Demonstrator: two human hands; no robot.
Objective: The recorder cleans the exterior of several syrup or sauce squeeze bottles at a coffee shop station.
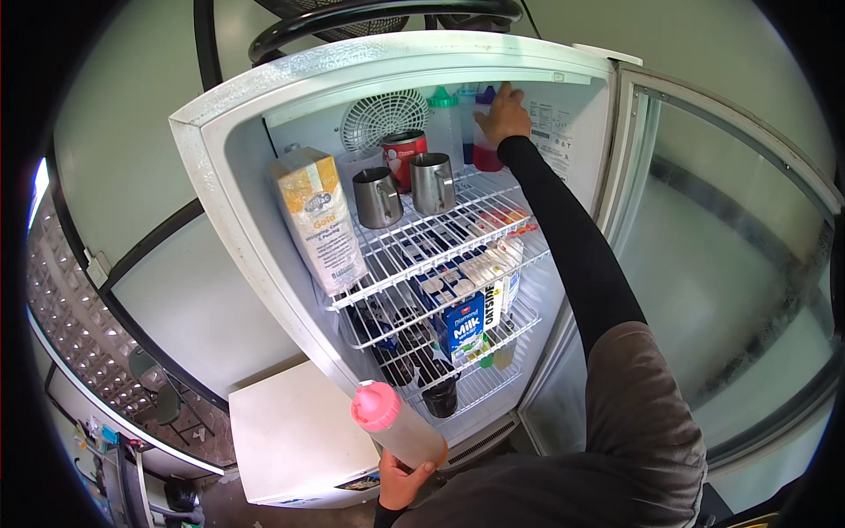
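Note:
My left hand (400, 475) holds an upright, slightly tilted squeeze bottle (405, 431) with a pink cap in front of the open fridge. My right hand (503, 114) reaches to the back right of the top shelf, its fingers curled on a purple-capped bottle (487, 154) of red liquid, partly hidden behind it. Beside that stand a green-capped bottle (447, 136) and a blue-topped bottle. Two steel pitchers (378, 198), a red can (403, 145) and a tall yellow-and-white carton (312, 220) share this shelf.
The fridge's glass door (722, 264) is swung open to the right. Milk cartons (462, 326) and dark containers sit on lower wire shelves (519, 361). A white chest-like unit (290, 431) stands at the lower left, with folding chairs (167, 400) farther left.

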